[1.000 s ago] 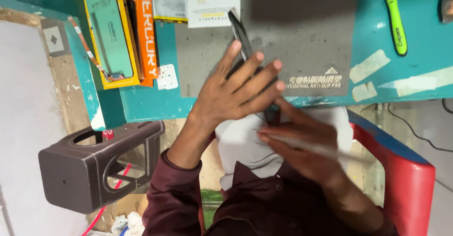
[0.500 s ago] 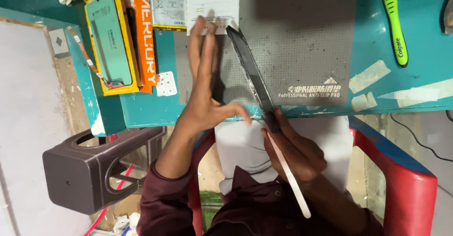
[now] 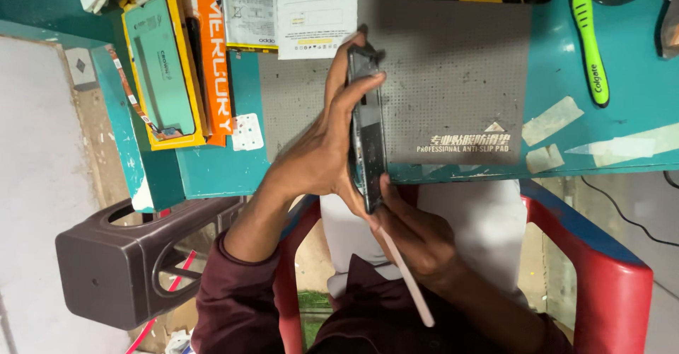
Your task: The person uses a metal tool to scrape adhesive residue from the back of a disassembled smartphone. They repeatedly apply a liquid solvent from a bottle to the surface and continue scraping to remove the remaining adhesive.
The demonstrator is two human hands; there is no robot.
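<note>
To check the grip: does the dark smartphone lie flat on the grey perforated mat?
No, the left hand holds the dark smartphone on edge above the grey perforated mat.

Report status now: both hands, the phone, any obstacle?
Left hand grips phone edge-on. Right hand holds pale stick at its lower end. Nothing between them.

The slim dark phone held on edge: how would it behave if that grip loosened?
The slim dark phone would probably tip flat, since it stands on its thin edge. It looks rigid. The left hand steadies it, so its smooth sides may slip over the grey perforated mat.
</note>
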